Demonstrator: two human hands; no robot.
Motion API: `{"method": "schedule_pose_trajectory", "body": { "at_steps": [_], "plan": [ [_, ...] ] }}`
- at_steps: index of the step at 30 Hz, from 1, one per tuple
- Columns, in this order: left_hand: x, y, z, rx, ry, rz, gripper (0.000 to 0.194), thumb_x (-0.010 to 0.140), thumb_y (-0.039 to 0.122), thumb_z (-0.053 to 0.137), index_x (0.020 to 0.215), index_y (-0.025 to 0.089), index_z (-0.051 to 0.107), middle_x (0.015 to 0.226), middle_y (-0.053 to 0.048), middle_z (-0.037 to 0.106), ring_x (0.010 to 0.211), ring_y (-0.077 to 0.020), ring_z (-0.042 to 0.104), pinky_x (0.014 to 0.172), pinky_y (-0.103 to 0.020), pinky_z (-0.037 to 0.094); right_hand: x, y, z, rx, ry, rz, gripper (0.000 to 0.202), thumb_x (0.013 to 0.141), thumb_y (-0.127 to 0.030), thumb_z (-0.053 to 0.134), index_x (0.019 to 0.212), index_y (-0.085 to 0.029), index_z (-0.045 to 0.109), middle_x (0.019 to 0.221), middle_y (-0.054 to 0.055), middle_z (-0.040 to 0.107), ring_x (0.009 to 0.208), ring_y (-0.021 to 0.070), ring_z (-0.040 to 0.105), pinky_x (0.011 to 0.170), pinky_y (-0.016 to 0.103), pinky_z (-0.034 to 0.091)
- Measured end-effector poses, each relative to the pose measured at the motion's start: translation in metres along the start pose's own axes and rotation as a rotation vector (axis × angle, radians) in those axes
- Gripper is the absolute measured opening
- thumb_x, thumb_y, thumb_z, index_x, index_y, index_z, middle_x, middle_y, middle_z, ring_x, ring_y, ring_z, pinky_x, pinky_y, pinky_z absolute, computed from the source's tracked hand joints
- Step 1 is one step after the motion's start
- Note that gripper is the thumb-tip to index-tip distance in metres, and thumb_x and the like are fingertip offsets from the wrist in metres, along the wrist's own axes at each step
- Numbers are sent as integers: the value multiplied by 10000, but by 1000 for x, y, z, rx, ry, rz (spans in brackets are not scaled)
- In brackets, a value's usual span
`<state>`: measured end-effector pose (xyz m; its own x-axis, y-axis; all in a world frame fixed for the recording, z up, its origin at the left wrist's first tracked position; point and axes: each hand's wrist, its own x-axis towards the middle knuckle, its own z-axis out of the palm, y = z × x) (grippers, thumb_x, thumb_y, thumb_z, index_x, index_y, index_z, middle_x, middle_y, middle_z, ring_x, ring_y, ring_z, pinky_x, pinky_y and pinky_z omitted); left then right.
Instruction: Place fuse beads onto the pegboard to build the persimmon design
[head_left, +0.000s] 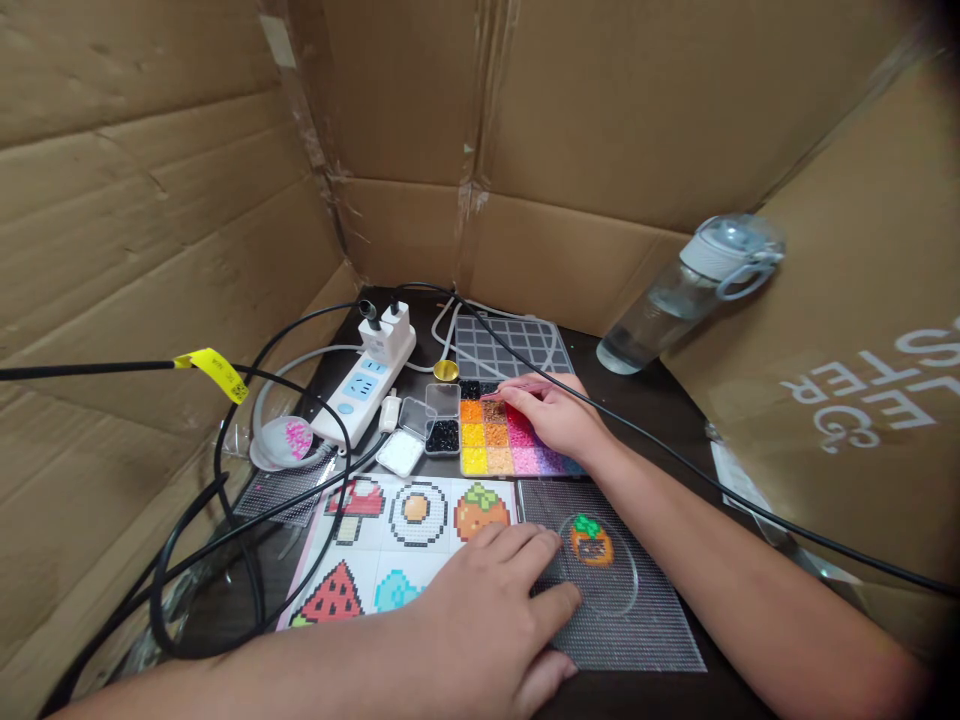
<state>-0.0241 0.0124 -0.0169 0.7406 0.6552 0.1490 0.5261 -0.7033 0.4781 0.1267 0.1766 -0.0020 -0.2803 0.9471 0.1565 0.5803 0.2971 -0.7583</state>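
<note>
My right hand (551,410) reaches over the compartment box of coloured fuse beads (474,436). Its fingers are pinched on slim pink tweezers (495,394), whose tip is over the box near the orange, brown and black beads. My left hand (510,610) lies flat, fingers loosely spread, across the pattern sheet (382,555) and the left edge of the clear pegboard (652,625). On the pegboard sits a small persimmon shape of beads (592,541), orange with a green top and some dark beads inside. The printed sheet shows a mushroom, an egg, a persimmon and a watermelon slice.
Small open boxes hold white beads (401,453) and black beads (442,436). A power strip (367,385) stands left, with black cables (217,480) looping across. A water bottle (686,295) leans at the right. Cardboard walls (585,120) enclose the table.
</note>
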Motion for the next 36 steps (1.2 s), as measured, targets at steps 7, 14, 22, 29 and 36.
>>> {"method": "schedule_pose_trajectory", "body": {
  "at_steps": [7,14,22,29,36],
  "plan": [
    [-1,1,0,-11,-1,-8,416,917,479,578,1249,229,577,1409,-122,473,1224,-307,486,1080,-489,361,1,3,2,4,-23,-29,230,880,-401,593,835,-300,795,984,-3,774,950,200,712,863,318,547],
    [-2,2,0,-18,-13,-7,410,920,471,574,1249,226,575,1410,-120,471,1242,-308,475,1089,-494,348,0,-5,0,-48,-37,-12,217,875,-371,601,824,-297,798,958,-10,778,949,192,709,903,312,531],
    [0,2,-1,-20,-5,-14,417,913,472,585,1250,226,581,1409,-125,479,1239,-310,484,1087,-492,348,0,1,1,-21,-42,-34,230,887,-392,589,859,-303,799,987,-4,772,949,197,707,896,329,537],
    [0,0,0,-6,8,-5,422,918,480,576,1255,227,582,1404,-130,486,1231,-316,488,1090,-497,338,-1,-3,0,-30,-53,-40,230,885,-387,592,866,-285,797,980,9,773,928,199,707,872,333,544],
    [0,1,0,-5,10,-6,422,913,473,587,1252,222,586,1408,-131,481,1222,-316,493,1072,-486,356,-1,-4,-2,-74,-53,-47,233,882,-374,583,855,-293,799,957,-8,777,931,194,709,899,316,529]
  ]
}}
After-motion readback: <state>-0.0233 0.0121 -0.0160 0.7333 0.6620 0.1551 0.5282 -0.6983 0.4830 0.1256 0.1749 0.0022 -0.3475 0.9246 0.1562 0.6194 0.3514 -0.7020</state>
